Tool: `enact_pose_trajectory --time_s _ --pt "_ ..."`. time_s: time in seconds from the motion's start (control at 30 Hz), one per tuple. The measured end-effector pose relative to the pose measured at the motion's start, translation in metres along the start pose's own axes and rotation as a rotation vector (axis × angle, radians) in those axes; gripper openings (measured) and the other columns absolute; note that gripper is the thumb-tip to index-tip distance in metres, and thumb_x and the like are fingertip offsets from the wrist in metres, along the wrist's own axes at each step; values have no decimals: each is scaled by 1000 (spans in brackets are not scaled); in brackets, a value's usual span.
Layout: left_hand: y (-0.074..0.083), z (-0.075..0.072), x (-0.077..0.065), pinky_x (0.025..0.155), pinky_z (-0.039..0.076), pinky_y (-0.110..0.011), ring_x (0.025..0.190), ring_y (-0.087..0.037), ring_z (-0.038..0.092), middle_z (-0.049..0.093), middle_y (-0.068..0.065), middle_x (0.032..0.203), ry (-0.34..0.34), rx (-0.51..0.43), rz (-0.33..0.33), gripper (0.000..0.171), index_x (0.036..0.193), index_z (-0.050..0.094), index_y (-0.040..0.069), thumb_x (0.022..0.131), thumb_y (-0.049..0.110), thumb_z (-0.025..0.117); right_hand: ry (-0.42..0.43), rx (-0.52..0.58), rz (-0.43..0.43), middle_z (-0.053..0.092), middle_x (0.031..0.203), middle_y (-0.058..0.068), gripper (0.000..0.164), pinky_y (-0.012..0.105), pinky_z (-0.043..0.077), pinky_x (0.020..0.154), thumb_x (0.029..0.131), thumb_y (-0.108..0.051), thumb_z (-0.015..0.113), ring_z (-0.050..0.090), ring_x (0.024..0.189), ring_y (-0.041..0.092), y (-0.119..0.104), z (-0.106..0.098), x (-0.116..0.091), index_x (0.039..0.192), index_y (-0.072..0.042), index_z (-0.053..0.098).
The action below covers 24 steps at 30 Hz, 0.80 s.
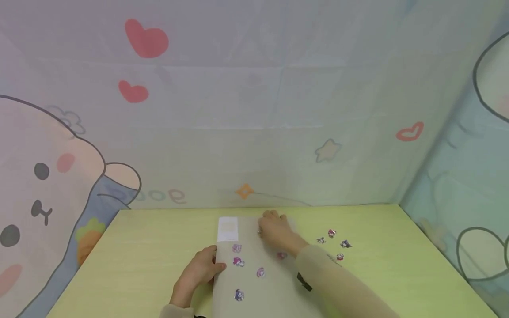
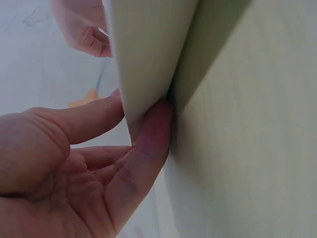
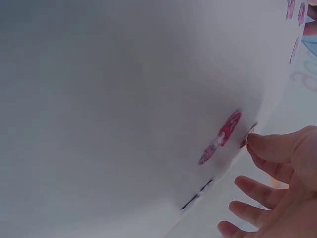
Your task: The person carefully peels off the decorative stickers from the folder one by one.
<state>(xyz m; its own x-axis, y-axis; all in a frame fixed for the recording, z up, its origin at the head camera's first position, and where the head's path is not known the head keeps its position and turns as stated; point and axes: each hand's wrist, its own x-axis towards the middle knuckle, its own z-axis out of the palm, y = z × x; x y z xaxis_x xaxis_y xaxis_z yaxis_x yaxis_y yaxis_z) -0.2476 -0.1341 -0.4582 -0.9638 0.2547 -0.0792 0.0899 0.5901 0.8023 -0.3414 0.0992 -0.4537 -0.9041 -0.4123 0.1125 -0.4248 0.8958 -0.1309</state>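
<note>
A long, pale, flat-topped piece (image 1: 274,291) lies on the table with several small cartoon stickers on it, among them a purple one (image 1: 239,295) and a pink one (image 1: 260,272). My left hand (image 1: 202,266) grips its left edge. In the left wrist view, the thumb is on the top side and a finger (image 2: 148,139) tucks against the side near the tabletop. Over the far part of the pale surface, my right hand (image 1: 277,229) pinches a small sticker (image 3: 249,136) between thumb and index finger, other fingers spread. A pink-red sticker (image 3: 221,136) is close beside it.
Several loose stickers, including a dark one (image 1: 346,243), lie on the yellow-green table (image 1: 159,238) to the right. A white card (image 1: 228,229) sits at the pale piece's far left corner. A printed cloth backdrop (image 1: 254,110) hangs behind the table.
</note>
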Motion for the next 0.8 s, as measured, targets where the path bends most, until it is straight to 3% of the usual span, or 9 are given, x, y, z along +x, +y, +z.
enact_pose_trajectory --time_s 0.3,0.6,0.8 --pt "0 0 1 59 54 -35 67 -21 63 63 -14 87 1 1 -2 31 114 54 -9 90 5 67 -14 43 17 54 99 5 7 57 40 94 92 -13 65 49 107 30 0 0 1 86 -11 63" --pt "-2 0 0 56 55 -34 64 -20 63 62 -14 83 0 -14 -4 28 112 54 -9 89 2 67 -23 -48 7 55 111 12 11 58 38 99 94 -16 65 46 115 33 -4 -2 -2 96 -6 63" --pt "-2 0 1 56 55 -35 63 -21 63 62 -14 83 -4 -24 -12 29 114 54 -9 90 2 67 26 -84 -41 56 114 14 13 58 38 98 94 -18 66 46 117 34 -7 -8 -10 96 -5 63"
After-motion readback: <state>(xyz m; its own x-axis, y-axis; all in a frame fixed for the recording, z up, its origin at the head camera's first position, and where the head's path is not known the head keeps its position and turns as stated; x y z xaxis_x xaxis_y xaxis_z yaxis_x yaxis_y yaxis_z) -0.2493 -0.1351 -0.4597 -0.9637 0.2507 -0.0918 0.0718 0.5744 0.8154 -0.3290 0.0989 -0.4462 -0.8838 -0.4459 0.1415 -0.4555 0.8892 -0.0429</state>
